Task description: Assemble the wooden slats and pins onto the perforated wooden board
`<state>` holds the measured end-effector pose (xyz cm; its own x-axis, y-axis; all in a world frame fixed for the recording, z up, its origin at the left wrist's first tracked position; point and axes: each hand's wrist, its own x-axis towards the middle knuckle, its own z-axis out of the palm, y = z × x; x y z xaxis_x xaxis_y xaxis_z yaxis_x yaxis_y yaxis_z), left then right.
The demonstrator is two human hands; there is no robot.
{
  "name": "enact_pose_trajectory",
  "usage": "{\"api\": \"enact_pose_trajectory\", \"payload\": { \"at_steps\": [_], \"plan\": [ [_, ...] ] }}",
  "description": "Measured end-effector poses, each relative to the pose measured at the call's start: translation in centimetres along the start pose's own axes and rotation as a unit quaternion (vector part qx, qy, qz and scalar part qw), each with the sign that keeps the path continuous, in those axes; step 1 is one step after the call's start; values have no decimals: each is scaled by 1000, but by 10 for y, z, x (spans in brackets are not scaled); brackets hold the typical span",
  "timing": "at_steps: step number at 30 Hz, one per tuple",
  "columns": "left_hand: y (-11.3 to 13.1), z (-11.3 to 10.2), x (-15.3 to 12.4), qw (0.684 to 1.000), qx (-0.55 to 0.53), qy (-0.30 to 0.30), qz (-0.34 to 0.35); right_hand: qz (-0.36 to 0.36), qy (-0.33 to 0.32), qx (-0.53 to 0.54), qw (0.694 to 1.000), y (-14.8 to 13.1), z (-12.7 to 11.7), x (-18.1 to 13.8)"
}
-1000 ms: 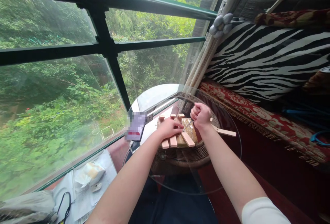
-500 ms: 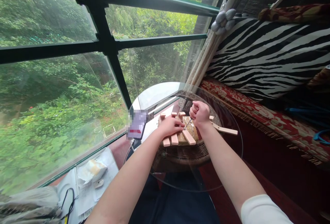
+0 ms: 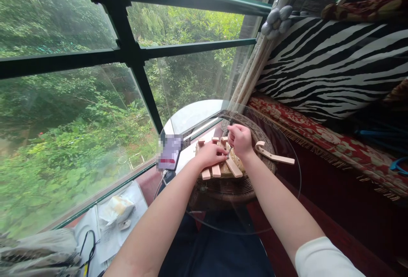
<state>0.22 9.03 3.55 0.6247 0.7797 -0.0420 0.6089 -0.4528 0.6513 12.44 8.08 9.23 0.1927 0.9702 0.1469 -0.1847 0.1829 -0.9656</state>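
On the glass table, a mottled yellow-brown board (image 3: 236, 160) carries several pale wooden hooks with curved ends. My left hand (image 3: 209, 155) lies across them, its fingers bent and its fingertips gripping the slanted wooden hook (image 3: 234, 168) near a small dark screw. My right hand (image 3: 240, 140) is closed in a fist above the board. From it a thin metal shaft, seemingly a screwdriver (image 3: 229, 152), points down to the same spot by my left fingertips; its handle is hidden in the fist. One loose wooden hook (image 3: 279, 158) lies to the right.
A phone (image 3: 171, 152) lies at the left of the glass tabletop (image 3: 287, 194), beside white paper. Below the window are papers, a crumpled packet (image 3: 117, 209) and a black cable (image 3: 90, 251). A red patterned bench with a zebra-print cushion (image 3: 338, 68) stands at the right.
My right fist has moved left, and the shaft stands more upright. The loose hook's curved end now shows fully. My left hand stays in place on the hooks.
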Motion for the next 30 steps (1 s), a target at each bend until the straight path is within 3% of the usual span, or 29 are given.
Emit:
{"api": "enact_pose_trajectory", "payload": {
  "at_steps": [7, 11, 15, 24, 30],
  "plan": [
    [-2, 0, 1, 1000, -4, 0, -1, -27, 0, -81, 996, 7, -2, -6],
    [-2, 2, 2, 1000, -8, 8, -1, -3, -37, -29, 999, 13, -6, -9],
    [-3, 3, 2, 1000, -11, 11, -3, 2, -20, 28, 999, 18, -10, -9],
    [-9, 5, 4, 999, -15, -24, 42, 7, -8, 38, 999, 20, -9, -9],
    [-9, 6, 5, 999, 9, -22, 37, 25, -20, 19, 999, 21, -8, -6]
  ]
}}
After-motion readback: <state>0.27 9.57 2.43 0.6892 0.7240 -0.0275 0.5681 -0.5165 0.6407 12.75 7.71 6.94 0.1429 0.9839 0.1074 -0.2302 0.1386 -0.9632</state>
